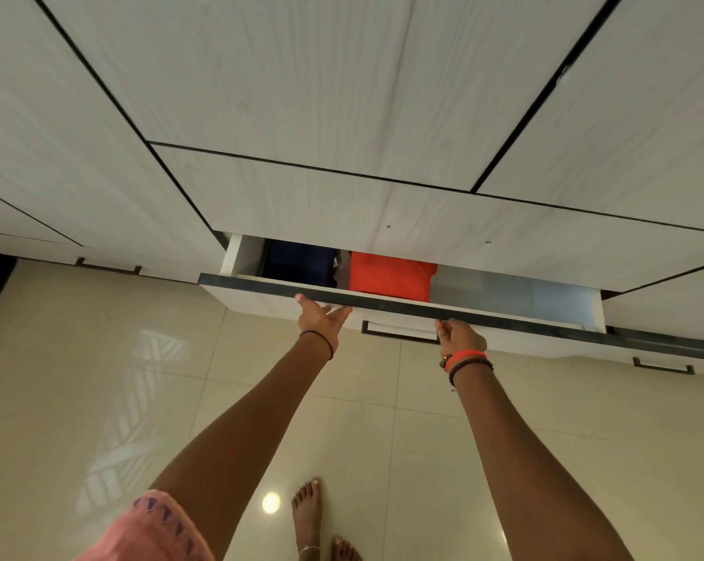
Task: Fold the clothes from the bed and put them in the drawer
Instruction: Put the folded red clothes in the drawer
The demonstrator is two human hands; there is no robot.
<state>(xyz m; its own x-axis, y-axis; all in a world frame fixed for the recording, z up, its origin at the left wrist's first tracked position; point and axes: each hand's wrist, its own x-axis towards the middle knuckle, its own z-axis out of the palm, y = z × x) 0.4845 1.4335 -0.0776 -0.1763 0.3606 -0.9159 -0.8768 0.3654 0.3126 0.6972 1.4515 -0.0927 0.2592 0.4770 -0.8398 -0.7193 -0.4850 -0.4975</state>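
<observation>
A tall white wood-grain wardrobe (302, 95) stands over glossy cream floor tiles (99, 378). Its wide white drawer (253, 297) with a dark top edge is partly out. Inside lie a folded navy garment (297, 261) and, just beside it, a folded orange-red garment (389, 277). The left hand (322, 319) and the right hand (459, 338) press straight-fingered on the drawer front, either side of its black bar handle (399, 336).

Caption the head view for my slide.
Left hand and right hand touch the front of a partly open drawer holding navy cloth and orange cloth.
</observation>
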